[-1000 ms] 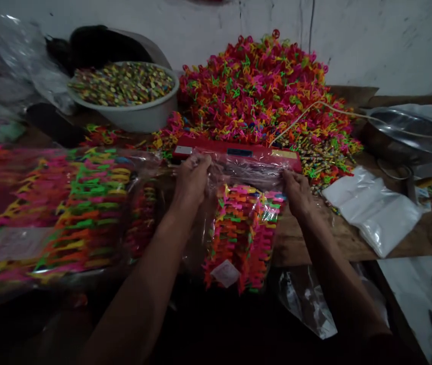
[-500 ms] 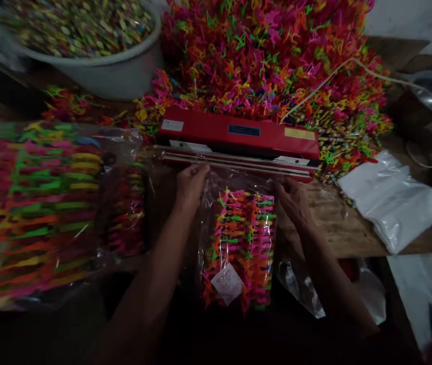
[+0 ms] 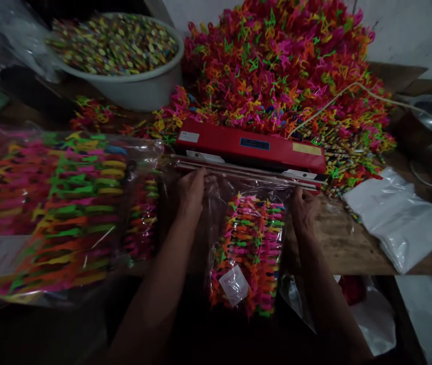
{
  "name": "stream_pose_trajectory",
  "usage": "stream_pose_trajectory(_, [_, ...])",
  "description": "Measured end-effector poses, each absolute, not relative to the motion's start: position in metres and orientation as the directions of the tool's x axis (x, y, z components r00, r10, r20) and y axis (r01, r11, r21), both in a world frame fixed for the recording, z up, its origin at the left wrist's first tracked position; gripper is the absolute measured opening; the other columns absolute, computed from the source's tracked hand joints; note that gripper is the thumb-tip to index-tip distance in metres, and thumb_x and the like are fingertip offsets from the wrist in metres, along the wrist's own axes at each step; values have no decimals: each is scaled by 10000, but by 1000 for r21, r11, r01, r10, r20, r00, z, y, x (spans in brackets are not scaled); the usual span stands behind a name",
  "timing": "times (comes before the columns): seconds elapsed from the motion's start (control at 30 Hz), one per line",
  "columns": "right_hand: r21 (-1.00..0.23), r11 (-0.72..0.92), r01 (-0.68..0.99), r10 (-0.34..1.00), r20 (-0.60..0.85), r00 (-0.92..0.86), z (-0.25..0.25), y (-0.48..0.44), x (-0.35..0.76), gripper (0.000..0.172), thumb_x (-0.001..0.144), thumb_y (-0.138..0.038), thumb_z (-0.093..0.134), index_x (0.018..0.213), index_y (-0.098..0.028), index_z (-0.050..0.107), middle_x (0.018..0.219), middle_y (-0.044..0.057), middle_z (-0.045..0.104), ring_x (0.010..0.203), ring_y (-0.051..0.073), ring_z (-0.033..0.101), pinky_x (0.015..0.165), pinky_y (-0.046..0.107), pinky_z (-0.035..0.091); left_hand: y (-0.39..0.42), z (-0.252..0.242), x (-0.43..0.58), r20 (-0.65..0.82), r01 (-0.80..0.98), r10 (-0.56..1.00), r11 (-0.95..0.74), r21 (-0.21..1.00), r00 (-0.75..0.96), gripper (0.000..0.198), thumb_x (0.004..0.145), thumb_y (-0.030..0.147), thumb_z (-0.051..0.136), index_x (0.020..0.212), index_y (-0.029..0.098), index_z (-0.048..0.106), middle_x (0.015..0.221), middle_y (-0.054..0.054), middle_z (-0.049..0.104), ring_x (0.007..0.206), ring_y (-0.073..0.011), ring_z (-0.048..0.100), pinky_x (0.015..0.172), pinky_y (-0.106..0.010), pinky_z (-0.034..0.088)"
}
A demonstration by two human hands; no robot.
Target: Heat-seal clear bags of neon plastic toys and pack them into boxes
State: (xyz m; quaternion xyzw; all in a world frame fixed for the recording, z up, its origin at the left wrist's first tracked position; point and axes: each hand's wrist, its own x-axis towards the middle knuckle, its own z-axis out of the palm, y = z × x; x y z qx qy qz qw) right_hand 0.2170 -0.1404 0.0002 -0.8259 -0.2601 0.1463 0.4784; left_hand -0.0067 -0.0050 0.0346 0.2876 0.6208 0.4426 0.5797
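A clear plastic bag packed with neon plastic pieces and a small white label hangs over the table's front edge. My left hand pinches its top left corner and my right hand pinches its top right corner. Both hold the bag's mouth stretched flat against the jaw of a red heat sealer lying across the table just behind my hands.
A tall heap of loose neon plastic pieces rises behind the sealer. A white basin of small coloured bits stands back left. Filled bags lie on the left. A stack of clear empty bags lies on the right.
The view has shifted and come closer. My hands have carried the bag's mouth forward to the sealer's jaw and spread it wider.
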Motion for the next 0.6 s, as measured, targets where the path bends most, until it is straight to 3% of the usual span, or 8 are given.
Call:
stream_pose_trajectory(0.17, [-826, -421, 374, 676, -11, 737, 12, -160, 226, 493, 834, -631, 554, 782, -160, 693, 697, 39, 629, 680, 182, 509, 638, 302, 394, -14, 23, -20, -347, -31, 933, 346, 938, -96, 224, 779, 376, 730, 770, 152, 732, 688, -39, 704, 619, -158, 625, 545, -205, 448])
stream_pose_trajectory(0.27, [-770, -459, 443, 701, -7, 713, 15, -164, 232, 526, 854, -625, 532, 761, -143, 722, 665, 47, 625, 657, 188, 515, 627, 306, 357, -7, 17, -22, -229, 85, 968, 238, 968, -97, 134, 745, 301, 748, 755, 168, 746, 706, -3, 703, 685, -156, 619, 636, -212, 465])
stream_pose_trajectory(0.37, [-613, -560, 557, 687, 32, 726, 20, -153, 232, 527, 912, -569, 505, 752, -134, 756, 662, 71, 645, 649, 190, 529, 630, 312, 298, 6, 16, -24, -163, 230, 973, 198, 953, -163, 115, 757, 261, 757, 693, 171, 728, 671, 4, 673, 700, -167, 606, 694, -237, 465])
stream_pose_trajectory(0.47, [-431, -669, 606, 642, 76, 763, 29, -134, 227, 424, 953, -484, 565, 878, -153, 820, 810, 123, 753, 697, 207, 595, 644, 324, 257, 18, 18, -24, -106, 298, 969, 171, 939, -222, 135, 764, 224, 762, 659, 174, 693, 662, -3, 655, 705, -180, 595, 731, -266, 472])
stream_pose_trajectory(0.6, [-333, -763, 554, 563, 81, 823, 33, -118, 215, 329, 983, -411, 609, 959, -170, 832, 907, 150, 791, 743, 226, 642, 643, 327, 229, 23, 16, -19, -58, 338, 961, 152, 929, -272, 163, 779, 202, 748, 656, 180, 644, 642, 9, 611, 680, -175, 563, 773, -291, 478])
